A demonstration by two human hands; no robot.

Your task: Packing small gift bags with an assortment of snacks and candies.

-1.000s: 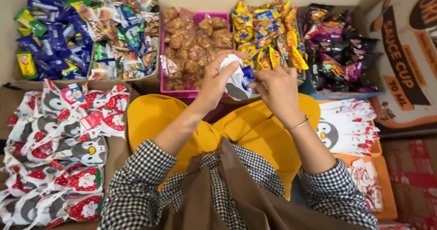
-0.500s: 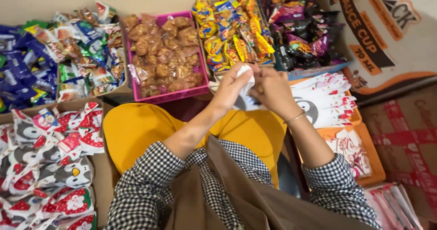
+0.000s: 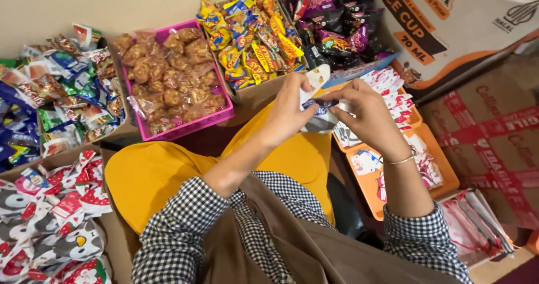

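Plain beige wall (image 3: 84, 6) across upper left of frame. Stacked cardboard cartons (image 3: 488, 132) fill right side. Soft, even indoor light.

Most of the small white bag (image 3: 316, 101) is covered by the left hand (image 3: 292, 112) and the right hand (image 3: 368, 115), so its print and whatever lies inside cannot be told. The blue wrappers (image 3: 14, 129) at the far left run off the picture's edge. The heap of filled penguin bags (image 3: 50, 228) at the near left is cut by the left and bottom edges. The orange tray (image 3: 365, 185) on the right is partly hidden behind the right forearm. The flat packets (image 3: 477, 222) at the near right are blurred. The large carton (image 3: 466, 20) at the far right is cropped by the top edge.
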